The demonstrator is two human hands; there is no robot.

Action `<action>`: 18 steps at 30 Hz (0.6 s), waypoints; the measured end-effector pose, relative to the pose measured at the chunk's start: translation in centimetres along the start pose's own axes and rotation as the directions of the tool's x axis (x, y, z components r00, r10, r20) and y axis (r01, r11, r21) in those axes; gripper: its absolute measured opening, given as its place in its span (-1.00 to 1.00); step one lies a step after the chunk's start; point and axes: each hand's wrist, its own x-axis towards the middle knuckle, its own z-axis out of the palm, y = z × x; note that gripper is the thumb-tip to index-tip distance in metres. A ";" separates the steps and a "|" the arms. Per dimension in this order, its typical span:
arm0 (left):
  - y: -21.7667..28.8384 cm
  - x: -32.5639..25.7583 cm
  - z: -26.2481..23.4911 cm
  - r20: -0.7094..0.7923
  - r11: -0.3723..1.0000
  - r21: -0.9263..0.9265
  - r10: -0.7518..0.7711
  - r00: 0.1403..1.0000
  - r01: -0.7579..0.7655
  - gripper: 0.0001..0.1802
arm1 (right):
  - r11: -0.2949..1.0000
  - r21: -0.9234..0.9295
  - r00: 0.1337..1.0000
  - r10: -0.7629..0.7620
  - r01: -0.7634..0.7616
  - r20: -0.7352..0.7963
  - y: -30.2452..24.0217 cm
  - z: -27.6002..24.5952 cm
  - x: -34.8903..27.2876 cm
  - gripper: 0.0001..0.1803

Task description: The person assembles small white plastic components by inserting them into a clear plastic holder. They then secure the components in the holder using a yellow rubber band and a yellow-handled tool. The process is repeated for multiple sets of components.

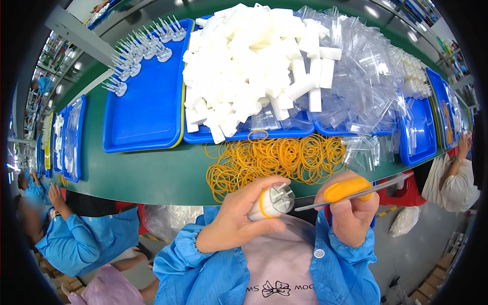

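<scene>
My left hand (pixel 239 213) is closed around a short white cylinder (pixel 259 207). A yellow rubber band circles the cylinder, and a clear round end piece with prongs faces right. My right hand (pixel 351 213) grips a long, thin grey metal tool (pixel 389 183) that looks like tweezers, its narrow end just right of the cylinder. A yellow cover (pixel 347 188) sits over a finger of that hand. Just beyond both hands, a heap of yellow rubber bands (pixel 284 157) lies along the near part of the green table (pixel 147 175).
White foam blocks (pixel 244 66) and clear plastic sleeves (pixel 361 76) are piled high on blue trays. A blue tray (pixel 145 114) at left holds several pronged assemblies (pixel 137 48). Co-workers in blue (pixel 76 244) and white (pixel 452 178) sit at either side.
</scene>
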 end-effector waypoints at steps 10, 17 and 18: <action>0.8 0.7 0.9 -0.062 0.916 0.385 0.147 0.987 -0.112 -0.27 | 0.992 -0.128 0.998 0.025 -0.017 0.060 1.4 0.2 -0.3 -0.84; 1.0 0.4 1.6 -0.121 0.791 0.598 0.245 0.962 -0.126 -0.24 | 0.912 -0.379 0.986 -0.128 0.158 0.104 1.5 0.3 -0.6 -0.86; 0.8 0.5 1.6 -0.119 0.791 0.597 0.254 0.960 -0.135 -0.25 | 0.885 -0.422 0.980 -0.163 0.197 0.114 1.5 0.3 -0.6 -0.87</action>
